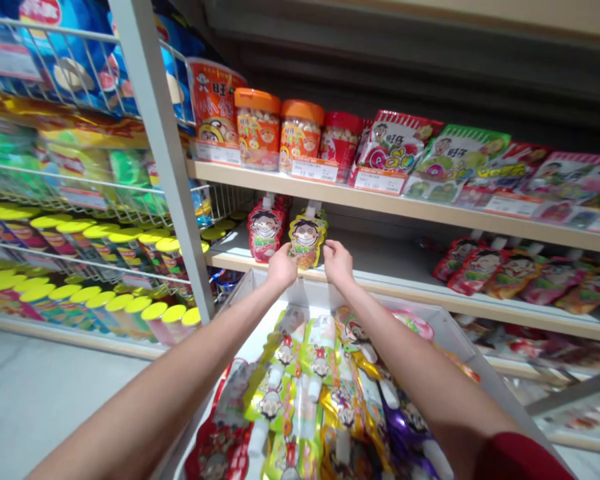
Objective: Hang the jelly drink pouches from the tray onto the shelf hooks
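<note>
A yellow spouted snack pouch (307,238) with a cartoon face stands on the middle wooden shelf (380,263). My left hand (281,265) grips its lower left corner and my right hand (337,261) grips its lower right side. Both hands have their fingers closed on it. Just to its left stands a red pouch (265,231) of the same kind. Under my forearms a white box (445,327) holds several more pouches (325,393) in green, yellow, red and purple.
Orange-lidded jars (257,130) and candy bags (397,147) line the upper shelf. More pouches (510,273) lie at the right of the middle shelf. Left of a grey upright post (165,153) are wire racks with yellow-lidded tubes (90,267). Grey floor (30,393) lies lower left.
</note>
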